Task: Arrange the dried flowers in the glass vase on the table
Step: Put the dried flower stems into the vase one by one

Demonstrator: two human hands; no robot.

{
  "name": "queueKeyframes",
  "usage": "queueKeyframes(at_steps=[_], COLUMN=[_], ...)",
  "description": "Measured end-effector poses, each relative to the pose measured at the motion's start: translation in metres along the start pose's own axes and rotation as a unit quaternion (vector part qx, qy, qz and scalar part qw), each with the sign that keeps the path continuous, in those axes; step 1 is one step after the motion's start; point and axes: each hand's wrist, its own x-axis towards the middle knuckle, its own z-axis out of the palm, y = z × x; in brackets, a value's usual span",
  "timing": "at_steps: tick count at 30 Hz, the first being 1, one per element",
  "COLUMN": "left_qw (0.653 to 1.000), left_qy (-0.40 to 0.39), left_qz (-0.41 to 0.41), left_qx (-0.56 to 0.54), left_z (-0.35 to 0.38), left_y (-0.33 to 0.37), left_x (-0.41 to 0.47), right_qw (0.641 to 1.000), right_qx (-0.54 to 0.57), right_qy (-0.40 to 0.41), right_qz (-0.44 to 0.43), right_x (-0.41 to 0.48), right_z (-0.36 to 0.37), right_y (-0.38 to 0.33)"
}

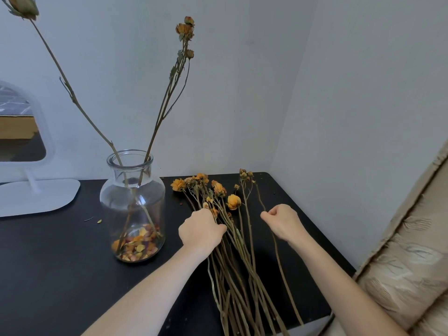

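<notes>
A clear glass vase [132, 204] stands on the black table [55, 263], with loose dried petals at its bottom and two long dried flower stems [167, 93] leaning out of its neck. To its right a bundle of dried orange flowers [232, 251] lies flat, heads toward the wall. My left hand [201, 230] rests on the bundle's left side, fingers curled among the stems. My right hand [282, 220] is closed on a single thin stem [283, 275] at the bundle's right edge.
A white stand mirror [31, 195] sits at the table's back left. Walls meet in a corner behind the table. A beige cushioned seat [409, 263] borders the table's right edge. Small petal crumbs lie near the vase.
</notes>
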Motion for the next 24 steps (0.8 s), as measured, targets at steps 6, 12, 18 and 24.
queueKeyframes(at_steps=[6,12,18,24], left_qw=[0.998,0.986,0.963,0.928], left_qy=[-0.002,0.001,0.045,0.096], left_qz=[-0.021,-0.01,0.024,0.109], left_qx=[-0.051,-0.168,-0.265,-0.343], left_z=[-0.005,-0.015,-0.03,-0.055], left_y=[0.0,0.005,0.014,0.014], left_x=[0.001,-0.002,-0.006,-0.014], right_qw=[1.0,0.997,0.999,0.991], right_qx=[0.011,-0.012,-0.03,0.06], right_qy=[0.022,-0.055,0.03,0.115], right_qz=[-0.003,0.045,0.033,-0.043], right_x=[0.0,0.001,0.005,-0.006], right_z=[-0.004,-0.01,-0.017,-0.026], right_y=[0.0,0.003,0.006,-0.013])
